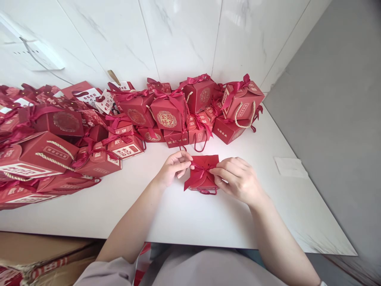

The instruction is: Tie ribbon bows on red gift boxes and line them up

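Observation:
In front of me on the white table stands a small red gift box [205,183] with a cord handle at its near side. A red ribbon [203,171] forms a bow on its top, one tail hanging toward the lower left. My left hand [175,169] pinches the ribbon's left loop between thumb and fingers. On the other side my right hand [236,177] is closed on the ribbon near the knot, its fingertips at the box's right edge. The right fingers partly cover the bow's right part.
Stacked red gift boxes [168,113] with ribbons line the wall, and a larger pile [56,147] fills the left. A folded white tissue [290,167] lies at right on the white table [143,214]. Below the table's left edge is a cardboard box [38,250].

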A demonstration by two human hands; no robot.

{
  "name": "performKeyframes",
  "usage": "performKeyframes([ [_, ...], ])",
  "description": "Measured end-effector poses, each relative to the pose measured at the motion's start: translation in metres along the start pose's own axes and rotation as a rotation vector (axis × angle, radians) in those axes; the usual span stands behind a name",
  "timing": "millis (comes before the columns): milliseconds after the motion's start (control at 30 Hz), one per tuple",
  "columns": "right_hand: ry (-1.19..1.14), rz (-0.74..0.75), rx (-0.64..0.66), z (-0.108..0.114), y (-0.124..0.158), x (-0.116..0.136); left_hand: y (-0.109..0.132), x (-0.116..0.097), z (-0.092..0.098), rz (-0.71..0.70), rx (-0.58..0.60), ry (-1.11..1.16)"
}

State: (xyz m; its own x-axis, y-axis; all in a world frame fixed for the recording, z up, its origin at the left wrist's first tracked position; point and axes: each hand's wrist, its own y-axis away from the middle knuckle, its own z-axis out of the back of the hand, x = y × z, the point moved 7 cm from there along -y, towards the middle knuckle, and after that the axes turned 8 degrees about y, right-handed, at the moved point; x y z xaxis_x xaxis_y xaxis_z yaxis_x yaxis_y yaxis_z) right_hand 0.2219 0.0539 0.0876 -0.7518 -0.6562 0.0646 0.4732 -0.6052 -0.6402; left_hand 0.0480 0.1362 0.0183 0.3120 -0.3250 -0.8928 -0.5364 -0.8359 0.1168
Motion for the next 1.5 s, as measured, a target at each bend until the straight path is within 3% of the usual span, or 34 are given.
performKeyframes([
  [233,-0.056,0.006,0.025,0.006,-0.003,-0.003,-0.001,0.001,-0.001,0.001,0.0,0.064],
  [400,-0.103,-0.094,-0.005,0.013,-0.002,-0.015,-0.001,0.0,-0.001,0.002,0.011,0.064],
  [500,-0.272,-0.138,0.019,0.017,-0.002,-0.02,-0.002,0.0,0.0,-0.015,0.03,0.034],
  [600,-0.503,-0.186,0.133,0.014,-0.002,-0.021,-0.002,0.0,0.001,-0.024,0.068,0.002],
  [667,-0.585,-0.37,0.209,0.007,0.003,-0.031,-0.002,0.0,0.001,-0.025,0.086,-0.001],
  [733,-0.595,-0.685,0.305,-0.006,0.017,-0.049,-0.002,0.0,0.001,-0.027,0.091,0.005],
  [800,-0.649,-0.936,0.487,-0.021,0.034,-0.057,-0.002,0.0,0.0,-0.025,0.09,0.012],
  [833,-0.724,-0.987,0.601,-0.029,0.039,-0.055,-0.001,0.0,0.0,-0.021,0.091,0.015],
  [933,-1.031,-0.923,0.831,-0.042,0.041,-0.037,-0.001,0.001,-0.001,-0.003,0.095,0.004],
  [1033,-1.165,-0.853,0.799,-0.04,0.033,-0.029,0.0,0.0,0.0,0.002,0.084,-0.009],
  [1367,-1.177,-0.665,0.757,-0.038,0.03,-0.026,0.001,0.0,-0.006,-0.02,0.048,0.018],
  [1500,-1.203,-0.664,0.76,-0.038,0.03,-0.026,0.003,-0.001,-0.01,-0.001,0.043,0.019],
])
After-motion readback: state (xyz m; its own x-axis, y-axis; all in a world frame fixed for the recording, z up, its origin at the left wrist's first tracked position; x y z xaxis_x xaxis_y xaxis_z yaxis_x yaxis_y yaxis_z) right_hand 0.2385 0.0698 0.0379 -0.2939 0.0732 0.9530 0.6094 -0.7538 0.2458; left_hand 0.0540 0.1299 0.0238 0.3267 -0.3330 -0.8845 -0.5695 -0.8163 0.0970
